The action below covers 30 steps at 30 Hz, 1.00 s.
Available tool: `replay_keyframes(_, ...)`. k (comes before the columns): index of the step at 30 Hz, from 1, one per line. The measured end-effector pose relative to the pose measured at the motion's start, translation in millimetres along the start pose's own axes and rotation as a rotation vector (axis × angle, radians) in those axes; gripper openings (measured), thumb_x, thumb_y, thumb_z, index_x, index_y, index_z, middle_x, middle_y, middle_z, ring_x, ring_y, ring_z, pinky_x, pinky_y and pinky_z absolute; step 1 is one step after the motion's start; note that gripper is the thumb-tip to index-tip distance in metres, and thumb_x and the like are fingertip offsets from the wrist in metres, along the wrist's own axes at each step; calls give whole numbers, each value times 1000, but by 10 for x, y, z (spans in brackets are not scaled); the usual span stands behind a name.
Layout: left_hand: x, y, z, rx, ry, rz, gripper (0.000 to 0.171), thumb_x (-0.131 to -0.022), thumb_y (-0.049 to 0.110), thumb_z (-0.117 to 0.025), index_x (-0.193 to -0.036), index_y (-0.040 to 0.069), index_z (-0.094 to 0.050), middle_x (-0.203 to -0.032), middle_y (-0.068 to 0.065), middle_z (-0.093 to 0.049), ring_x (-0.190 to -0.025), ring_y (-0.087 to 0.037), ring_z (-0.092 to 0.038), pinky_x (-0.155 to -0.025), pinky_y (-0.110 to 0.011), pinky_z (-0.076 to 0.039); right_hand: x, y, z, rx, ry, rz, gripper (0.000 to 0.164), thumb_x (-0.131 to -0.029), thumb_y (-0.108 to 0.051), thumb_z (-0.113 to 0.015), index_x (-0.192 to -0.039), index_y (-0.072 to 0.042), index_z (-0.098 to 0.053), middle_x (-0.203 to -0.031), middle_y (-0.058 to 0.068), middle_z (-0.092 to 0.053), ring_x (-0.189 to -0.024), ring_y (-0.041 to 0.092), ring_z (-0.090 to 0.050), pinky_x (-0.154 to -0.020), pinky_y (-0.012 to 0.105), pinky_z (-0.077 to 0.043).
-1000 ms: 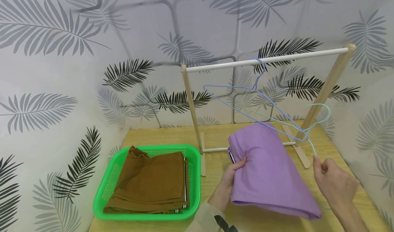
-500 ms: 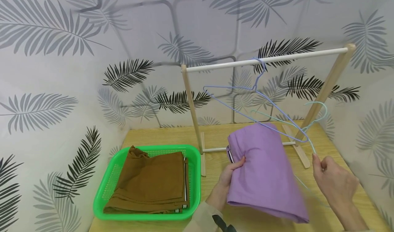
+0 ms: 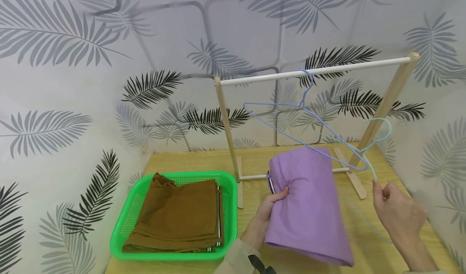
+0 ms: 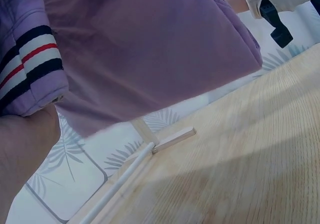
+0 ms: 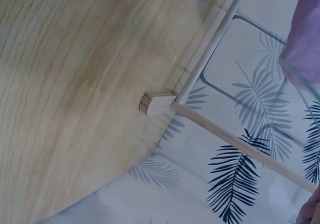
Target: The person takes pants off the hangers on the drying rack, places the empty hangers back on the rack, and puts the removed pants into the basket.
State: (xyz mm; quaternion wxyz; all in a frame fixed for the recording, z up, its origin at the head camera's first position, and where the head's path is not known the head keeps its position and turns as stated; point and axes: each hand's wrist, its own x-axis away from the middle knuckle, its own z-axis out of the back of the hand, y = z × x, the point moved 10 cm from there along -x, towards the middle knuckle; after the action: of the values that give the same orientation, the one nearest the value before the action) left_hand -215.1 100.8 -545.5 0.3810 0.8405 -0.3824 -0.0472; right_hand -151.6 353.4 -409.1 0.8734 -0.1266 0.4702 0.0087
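Note:
My left hand [image 3: 270, 206] grips a folded purple garment [image 3: 306, 213] at its left edge, thumb on top. The cloth hangs tilted over the table. In the left wrist view its striped navy, white and red trim [image 4: 35, 59] lies close to the camera. To the right, my right hand [image 3: 400, 211] pinches a mint-green wire hanger [image 3: 390, 129] by one shoulder, hook upward. The hanger's lower bar runs faintly down over the table. A periwinkle hanger [image 3: 303, 104] hangs bare from the rack's rod, overlapping the mint one in the head view.
A wooden rack with a white top rod [image 3: 356, 67] stands at the back; its foot [image 5: 160, 103] shows in the right wrist view. At left, a green basket [image 3: 171, 256] holds folded brown clothing [image 3: 185, 213] with striped trim. Patterned walls enclose the table [image 3: 367, 217].
The purple garment's lower right end has swung left, away from my right hand. The mint hanger has turned in my right hand, which has shifted slightly right. Basket and rack are unchanged.

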Motion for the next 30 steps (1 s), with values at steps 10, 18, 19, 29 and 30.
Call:
replay_keyframes(10, 76, 85, 86, -34, 71, -15, 15, -102, 36, -59, -106, 22, -60, -97, 16, -69, -87, 2, -65, -79, -16, -53, -27, 127, -26, 12, -52, 4, 72, -109, -47, -38, -63, 6, -54, -36, 9, -41, -38, -5, -10, -35, 15, -9)
replay_keyframes(18, 188, 253, 111, -58, 95, -48, 16, -102, 33, -62, -109, 19, -58, -99, 13, -68, -89, 0, -65, -82, -17, -52, -171, -47, 207, 5, 22, 23, 76, -110, -50, -39, -61, 8, -53, -36, 13, -42, -38, -1, -11, -38, 16, -7)
replay_keyframes(19, 207, 274, 112, -60, 97, -49, 15, -102, 32, -62, -109, 19, -59, -99, 13, -68, -90, 0, -65, -83, -17, -52, -181, -61, 220, 8, 18, 31, 77, -110, -50, -38, -61, 8, -53, -35, 13, -41, -38, -2, -10, -38, 16, -7)
replay_keyframes(29, 408, 494, 108, -127, 81, -39, 16, -108, 28, -46, -107, 18, -59, -95, 13, -70, -86, 0, -68, -79, -17, -55, -210, -65, 252, 58, -22, 81, 78, -111, -49, -33, -59, 7, -50, -33, 5, -32, -37, -3, -8, -36, 15, -8)
replay_keyframes(30, 427, 513, 108, -137, 80, -39, 16, -109, 28, -46, -108, 18, -59, -95, 13, -70, -87, 0, -68, -79, -17, -55, -210, -59, 256, 56, -22, 79, 78, -111, -49, -33, -59, 7, -50, -33, 5, -32, -37, -3, -8, -36, 15, -8)
